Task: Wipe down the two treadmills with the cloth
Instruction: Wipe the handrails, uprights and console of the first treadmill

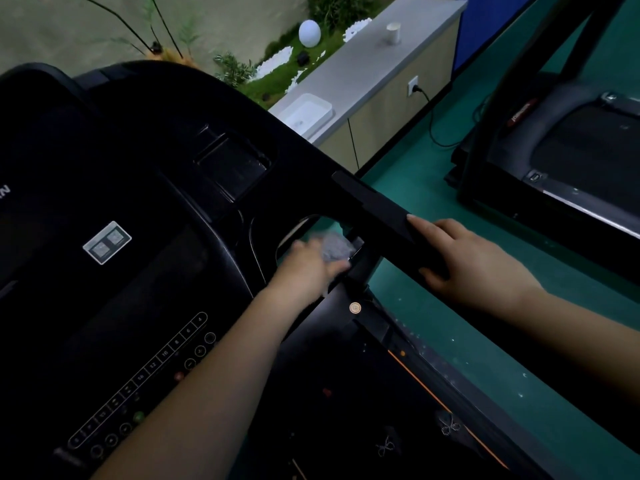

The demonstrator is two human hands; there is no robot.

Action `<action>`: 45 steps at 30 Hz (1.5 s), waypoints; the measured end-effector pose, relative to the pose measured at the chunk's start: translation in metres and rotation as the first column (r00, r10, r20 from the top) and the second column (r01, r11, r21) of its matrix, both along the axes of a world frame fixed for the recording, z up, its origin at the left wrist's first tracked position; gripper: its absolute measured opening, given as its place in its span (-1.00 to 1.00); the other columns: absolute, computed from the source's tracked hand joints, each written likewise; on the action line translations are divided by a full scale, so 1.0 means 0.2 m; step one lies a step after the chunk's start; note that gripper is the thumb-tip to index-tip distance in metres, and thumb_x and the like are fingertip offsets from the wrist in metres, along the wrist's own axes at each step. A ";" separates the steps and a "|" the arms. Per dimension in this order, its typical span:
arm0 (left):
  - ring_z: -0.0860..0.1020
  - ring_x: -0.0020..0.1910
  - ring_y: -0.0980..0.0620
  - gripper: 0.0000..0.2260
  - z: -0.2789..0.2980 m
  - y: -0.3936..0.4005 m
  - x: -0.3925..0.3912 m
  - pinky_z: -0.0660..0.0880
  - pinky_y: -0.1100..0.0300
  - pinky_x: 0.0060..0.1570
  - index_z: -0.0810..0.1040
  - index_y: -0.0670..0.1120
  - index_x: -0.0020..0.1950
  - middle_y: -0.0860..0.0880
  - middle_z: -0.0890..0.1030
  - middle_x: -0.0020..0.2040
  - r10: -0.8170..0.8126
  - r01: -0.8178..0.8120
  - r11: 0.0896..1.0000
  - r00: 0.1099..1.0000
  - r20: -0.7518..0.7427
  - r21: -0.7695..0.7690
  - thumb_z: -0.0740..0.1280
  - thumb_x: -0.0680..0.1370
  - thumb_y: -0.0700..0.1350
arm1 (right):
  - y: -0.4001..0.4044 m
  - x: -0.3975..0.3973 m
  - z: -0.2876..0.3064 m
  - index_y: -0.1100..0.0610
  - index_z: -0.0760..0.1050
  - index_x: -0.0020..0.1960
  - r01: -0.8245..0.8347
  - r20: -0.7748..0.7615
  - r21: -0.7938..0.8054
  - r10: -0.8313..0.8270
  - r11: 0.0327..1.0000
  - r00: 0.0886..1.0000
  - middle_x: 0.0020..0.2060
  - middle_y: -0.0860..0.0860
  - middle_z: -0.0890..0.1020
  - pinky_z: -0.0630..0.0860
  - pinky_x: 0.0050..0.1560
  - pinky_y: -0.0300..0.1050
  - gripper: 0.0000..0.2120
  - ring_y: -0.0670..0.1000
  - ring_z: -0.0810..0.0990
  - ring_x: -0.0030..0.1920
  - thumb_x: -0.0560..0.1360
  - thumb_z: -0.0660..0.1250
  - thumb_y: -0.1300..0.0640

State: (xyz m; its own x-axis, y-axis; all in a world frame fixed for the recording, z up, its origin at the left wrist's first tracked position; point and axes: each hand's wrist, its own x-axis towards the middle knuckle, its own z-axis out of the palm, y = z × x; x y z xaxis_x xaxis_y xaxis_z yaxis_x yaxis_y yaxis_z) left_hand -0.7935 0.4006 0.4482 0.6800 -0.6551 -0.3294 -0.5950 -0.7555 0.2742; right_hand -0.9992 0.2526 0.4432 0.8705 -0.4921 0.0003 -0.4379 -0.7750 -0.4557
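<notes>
A black treadmill console [114,209] with a button panel fills the left of the view. My left hand [308,265] reaches through the gap beside the console and presses a grey cloth [336,247] against the frame just under the right handrail. My right hand [474,261] grips the black right handrail [377,209] near its end, fingers wrapped over the top. A second black treadmill [568,157] stands on the green floor at the upper right, apart from both hands.
A grey-topped cabinet [391,64] runs along the back with a white tray [306,112], a white cup [393,31] and a wall socket with a cable. Plants and a white globe lamp [309,33] lie behind it. Green floor [450,209] separates the treadmills.
</notes>
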 end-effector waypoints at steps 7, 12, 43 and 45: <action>0.46 0.18 -0.28 -0.58 -0.12 -0.25 -0.06 0.38 0.00 0.02 0.30 -0.25 0.24 -0.29 0.47 0.23 0.033 -0.031 0.993 0.999 0.015 -0.117 0.08 0.63 0.09 | 0.00 0.00 0.00 -0.22 -0.06 0.50 0.007 -0.003 -0.013 -0.007 1.000 1.000 0.30 -0.08 0.35 0.54 0.00 -0.01 -0.27 0.07 0.52 0.14 0.47 0.28 -0.08; 0.47 0.17 -0.22 -0.66 -0.19 -0.16 -0.12 0.39 0.00 0.05 0.34 -0.23 0.20 -0.23 0.47 0.22 -0.095 0.148 0.974 0.954 0.286 -0.171 0.24 0.58 -0.01 | 0.01 0.00 0.00 -0.21 -0.06 0.49 0.004 -0.001 -0.020 -0.004 1.000 1.000 0.30 -0.07 0.36 0.54 0.03 0.02 -0.28 0.09 0.51 0.16 0.47 0.28 -0.07; 0.50 0.13 -0.08 -0.72 -0.33 -0.32 -0.56 0.41 0.15 0.10 0.34 -0.30 0.19 -0.21 0.48 0.17 0.383 -0.678 0.592 0.713 -0.588 -0.436 0.14 0.64 -0.09 | 0.00 0.01 -0.02 -0.19 0.00 0.50 -0.001 0.014 -0.026 0.001 1.000 1.000 0.25 -0.04 0.40 0.55 0.04 0.04 -0.26 0.11 0.53 0.15 0.43 0.31 -0.05; 0.48 0.14 -0.07 -0.82 -0.32 -0.30 -0.64 0.33 0.35 0.02 0.34 -0.29 0.18 -0.22 0.46 0.17 0.327 -0.574 0.654 0.802 -0.500 -0.492 0.15 0.63 -0.22 | -0.01 0.01 -0.02 -0.19 0.00 0.50 0.002 0.018 -0.031 -0.002 1.000 1.000 0.25 -0.04 0.40 0.55 0.05 0.04 -0.25 0.11 0.52 0.16 0.43 0.31 -0.05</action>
State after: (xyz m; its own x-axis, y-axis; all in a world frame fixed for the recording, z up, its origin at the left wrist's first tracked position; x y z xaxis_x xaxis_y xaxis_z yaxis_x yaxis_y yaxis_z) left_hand -0.9222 0.3404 0.3850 0.8666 -0.4306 -0.2522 0.0023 -0.5019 0.8649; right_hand -0.9965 0.2512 0.4398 0.8693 -0.4933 0.0312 -0.4315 -0.7880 -0.4391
